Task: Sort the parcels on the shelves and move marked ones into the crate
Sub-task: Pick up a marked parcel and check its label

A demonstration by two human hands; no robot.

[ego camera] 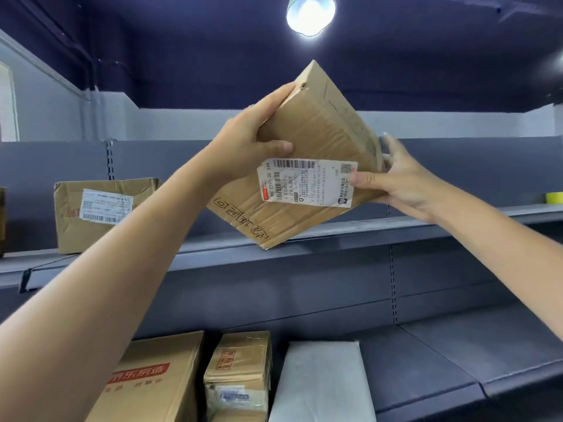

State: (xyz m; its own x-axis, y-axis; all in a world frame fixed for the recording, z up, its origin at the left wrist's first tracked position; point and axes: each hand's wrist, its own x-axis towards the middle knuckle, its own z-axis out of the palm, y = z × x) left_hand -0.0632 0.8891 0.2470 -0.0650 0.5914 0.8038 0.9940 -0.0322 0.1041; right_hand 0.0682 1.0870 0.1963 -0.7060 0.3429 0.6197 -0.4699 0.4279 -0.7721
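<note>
You are holding a cardboard parcel (307, 156) tilted in the air in front of the upper shelf (335, 239), its lowest corner hanging just over the shelf's front edge. Your left hand (253, 138) is gripping its upper left edge, fingers over the top and thumb pressing the front face. Your right hand (393, 178) is gripping the right edge, thumb lying on the white shipping label (304, 185). Handwritten marks are showing below that label. On the same shelf, well to the left, a second labelled box (100, 214) is sitting. On the lower shelf (457, 354) a printed carton (152, 379), a small taped box (237, 373) and a white package (323, 382) are standing side by side. A yellow tape roll (554, 197) is peeking in at far right.
</note>
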